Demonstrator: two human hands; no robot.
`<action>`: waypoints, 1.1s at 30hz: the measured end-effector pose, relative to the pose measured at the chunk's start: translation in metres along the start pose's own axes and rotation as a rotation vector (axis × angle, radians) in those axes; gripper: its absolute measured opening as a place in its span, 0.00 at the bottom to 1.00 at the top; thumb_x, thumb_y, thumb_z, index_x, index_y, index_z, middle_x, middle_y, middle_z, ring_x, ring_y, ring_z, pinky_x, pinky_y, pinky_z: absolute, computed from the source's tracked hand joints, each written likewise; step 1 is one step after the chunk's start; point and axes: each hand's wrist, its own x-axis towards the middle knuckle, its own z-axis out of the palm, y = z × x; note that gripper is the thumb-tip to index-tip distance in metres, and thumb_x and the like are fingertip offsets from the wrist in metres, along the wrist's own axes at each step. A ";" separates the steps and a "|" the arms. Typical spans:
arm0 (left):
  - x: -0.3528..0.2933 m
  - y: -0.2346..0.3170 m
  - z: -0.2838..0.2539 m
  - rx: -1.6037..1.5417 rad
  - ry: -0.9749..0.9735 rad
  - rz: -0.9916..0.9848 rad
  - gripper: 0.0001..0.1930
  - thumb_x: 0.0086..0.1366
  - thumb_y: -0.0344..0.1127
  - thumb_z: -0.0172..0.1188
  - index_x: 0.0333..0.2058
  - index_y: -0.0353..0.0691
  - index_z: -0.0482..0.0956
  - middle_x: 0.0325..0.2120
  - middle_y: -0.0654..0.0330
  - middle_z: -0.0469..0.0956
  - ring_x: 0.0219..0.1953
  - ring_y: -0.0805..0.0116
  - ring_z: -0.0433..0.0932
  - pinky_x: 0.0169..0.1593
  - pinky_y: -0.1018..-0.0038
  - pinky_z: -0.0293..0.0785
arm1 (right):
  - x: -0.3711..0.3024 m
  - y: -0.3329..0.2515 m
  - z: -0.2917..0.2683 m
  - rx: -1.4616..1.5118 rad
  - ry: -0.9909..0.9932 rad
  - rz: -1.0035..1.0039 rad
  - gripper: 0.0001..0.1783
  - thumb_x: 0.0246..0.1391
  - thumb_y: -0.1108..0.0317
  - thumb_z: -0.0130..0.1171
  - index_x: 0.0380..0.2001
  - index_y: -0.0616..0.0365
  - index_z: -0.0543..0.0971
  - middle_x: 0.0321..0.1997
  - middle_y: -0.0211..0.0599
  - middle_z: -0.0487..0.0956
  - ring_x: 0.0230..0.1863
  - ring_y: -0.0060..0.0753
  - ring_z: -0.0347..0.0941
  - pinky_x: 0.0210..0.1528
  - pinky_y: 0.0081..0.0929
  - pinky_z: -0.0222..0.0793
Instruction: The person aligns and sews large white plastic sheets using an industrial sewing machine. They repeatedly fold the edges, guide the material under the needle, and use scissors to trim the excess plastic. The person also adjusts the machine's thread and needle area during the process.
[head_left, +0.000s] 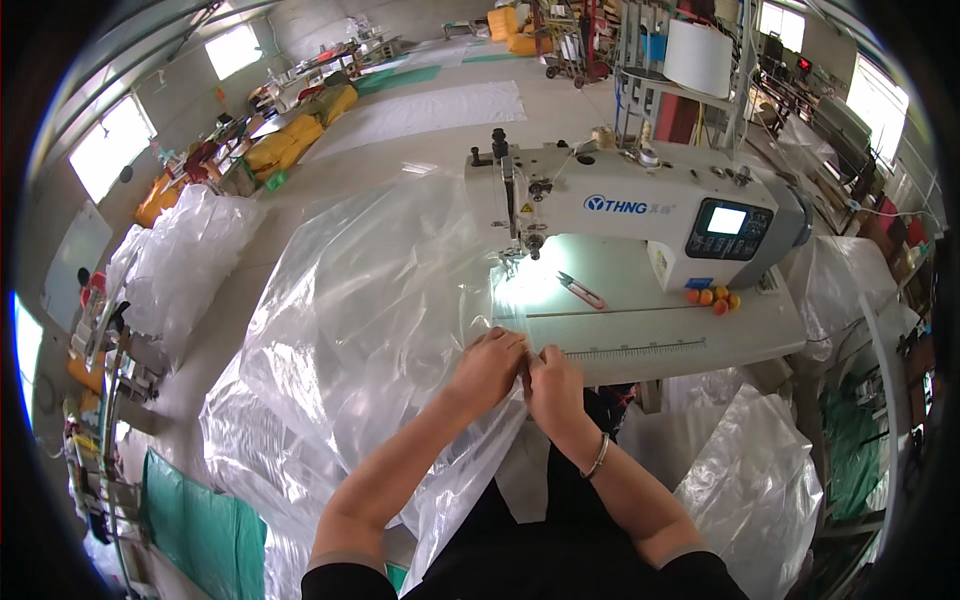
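One blue-lettered mach. point(628, 222), clr plastic point(360, 310)

Before me, blue lettering point(630, 207) with a round emblem point(594, 203) marks the white sewing machine point(620, 178); a yellow warning triangle point(526, 209) sits near its left end. The ruler scale point(636, 350) on my desk point(650, 326) is too small to read.

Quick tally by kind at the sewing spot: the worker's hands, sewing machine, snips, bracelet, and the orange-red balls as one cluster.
Hands: 2 (left hand, right hand)
Sewing machine: 1
Snips: 1
Bracelet: 1
Ball cluster: 1
Total: 6
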 end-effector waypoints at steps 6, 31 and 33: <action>0.003 -0.030 0.007 -0.003 0.109 0.113 0.15 0.57 0.25 0.57 0.45 0.38 0.76 0.51 0.59 0.74 0.56 0.57 0.70 0.61 0.61 0.62 | 0.012 -0.001 0.005 -0.021 -0.026 -0.005 0.06 0.48 0.72 0.59 0.32 0.60 0.78 0.34 0.39 0.72 0.34 0.43 0.75 0.32 0.38 0.74; 0.090 -0.122 0.014 -0.110 0.198 0.044 0.11 0.59 0.24 0.51 0.40 0.35 0.77 0.39 0.51 0.76 0.47 0.49 0.72 0.52 0.60 0.70 | 0.107 0.026 0.052 -0.196 -0.119 -0.017 0.12 0.55 0.69 0.53 0.40 0.62 0.80 0.28 0.44 0.78 0.24 0.41 0.79 0.27 0.33 0.74; 0.089 -0.120 0.011 -0.102 0.217 0.082 0.11 0.58 0.25 0.53 0.40 0.35 0.78 0.40 0.51 0.77 0.47 0.50 0.72 0.52 0.60 0.71 | 0.108 0.026 0.051 -0.219 -0.126 -0.020 0.09 0.50 0.70 0.56 0.35 0.61 0.78 0.27 0.42 0.78 0.26 0.41 0.79 0.27 0.32 0.74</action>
